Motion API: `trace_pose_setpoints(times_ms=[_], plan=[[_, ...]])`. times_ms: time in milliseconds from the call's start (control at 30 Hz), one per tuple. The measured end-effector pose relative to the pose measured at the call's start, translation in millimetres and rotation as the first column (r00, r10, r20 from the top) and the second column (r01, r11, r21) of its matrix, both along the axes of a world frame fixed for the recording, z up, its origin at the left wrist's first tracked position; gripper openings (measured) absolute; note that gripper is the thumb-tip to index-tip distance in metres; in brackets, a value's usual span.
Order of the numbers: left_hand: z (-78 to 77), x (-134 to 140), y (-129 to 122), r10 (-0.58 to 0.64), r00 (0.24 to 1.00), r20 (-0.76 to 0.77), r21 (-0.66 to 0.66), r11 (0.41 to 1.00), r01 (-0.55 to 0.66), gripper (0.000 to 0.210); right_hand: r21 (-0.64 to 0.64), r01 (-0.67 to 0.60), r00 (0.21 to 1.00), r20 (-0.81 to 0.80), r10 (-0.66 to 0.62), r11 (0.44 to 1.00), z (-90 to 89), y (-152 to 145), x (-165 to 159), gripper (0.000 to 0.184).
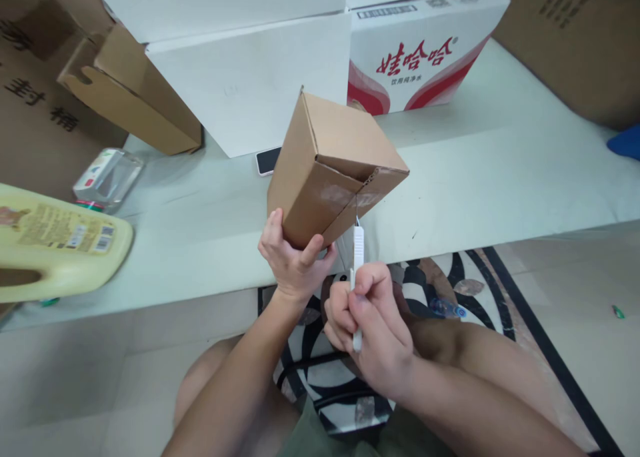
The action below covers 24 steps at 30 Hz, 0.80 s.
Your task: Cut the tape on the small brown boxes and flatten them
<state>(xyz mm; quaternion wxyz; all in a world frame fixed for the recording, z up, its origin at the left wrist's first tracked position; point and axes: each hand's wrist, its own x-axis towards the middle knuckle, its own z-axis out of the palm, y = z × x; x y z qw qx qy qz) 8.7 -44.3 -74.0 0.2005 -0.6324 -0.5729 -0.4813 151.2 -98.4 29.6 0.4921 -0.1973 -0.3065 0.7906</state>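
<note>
A brown cardboard box (293, 170) is tilted up over the front of the table, its taped end facing me. My left hand (297, 253) grips its lower corner, thumb and fingers spread over the cardboard. In my right hand (373, 317) is a white utility knife (359, 243), the fist closed round its handle. The thin blade points away from me and meets the clear tape (367, 198) at the seam between the flaps. Beside that seam one flap edge stands slightly raised. What the box holds is hidden.
Behind stand white cartons (270, 77), one printed in red (415, 63). A phone (267, 161) lies partly behind the box. To the left are a yellow jug (65, 243), a clear plastic bottle (113, 177) and an open brown carton (145, 97). The table's front edge runs below the box.
</note>
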Motion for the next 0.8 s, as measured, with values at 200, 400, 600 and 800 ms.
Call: trace_pose_setpoints(times_ms=[200, 400, 600, 800], plan=[[-3.1, -2.2, -1.5, 0.065, 0.996, -0.063, -0.016, 0.998, -0.066, 0.078, -0.011, -0.011, 1.000, -0.008, 0.011, 1.000, -8.5, -6.1, -4.7, 0.033], [0.7, -2.3, -3.1, 0.095, 0.989, -0.111, -0.013, 0.995, -0.097, 0.095, -0.023, -0.017, 1.000, -0.010, 0.016, 1.000, -15.8, -11.3, -9.9, 0.035], [13.1, 0.8, -2.6, 0.100, 0.980, -0.173, 0.011, 0.995, -0.100, 0.106, -0.024, -0.023, 0.999, -0.038, 0.022, 0.999, -23.0, -9.7, -14.5, 0.031], [8.5, -1.8, -3.3, 0.106, 0.987, -0.121, -0.025, 0.994, -0.110, 0.086, 0.075, 0.004, 1.000, 0.018, -0.006, 0.997, -27.8, -17.3, -10.2, 0.019]])
